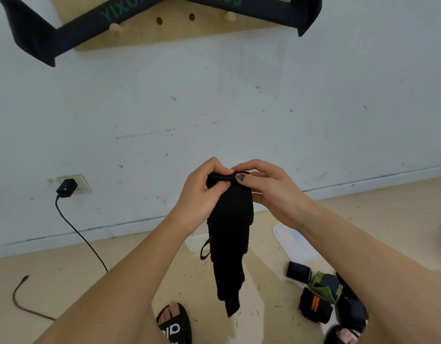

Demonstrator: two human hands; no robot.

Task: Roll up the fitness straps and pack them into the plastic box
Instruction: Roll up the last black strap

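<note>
Inspector A: Start with the hands.

Inspector B: Left hand (204, 192) and right hand (266, 187) meet at the top edge of a black strap (229, 234). Both pinch it: thumbs and curled fingers press on a small rolled lip of fabric at that edge. Neither hand is spread.

A: Where is the strap?

B: In the air, in front of a white wall (239, 108). It hangs slack below the hands, with a thin loop (205, 249) dangling at its left side.

A: Handling?

B: I judge it light, soft and limp; it droops with no stiffness. The roll likely loosens unless kept tight, so the rolled edge is the right place to hold.

A: Surroundings?

B: On the floor (90, 281), a clear plastic box (197, 242) lies partly hidden behind the strap. To the right sit a lid (296, 242) and several wraps (316, 291), one already rolled. Another strap (65, 33) hangs on a wooden pegboard (177, 28).
</note>
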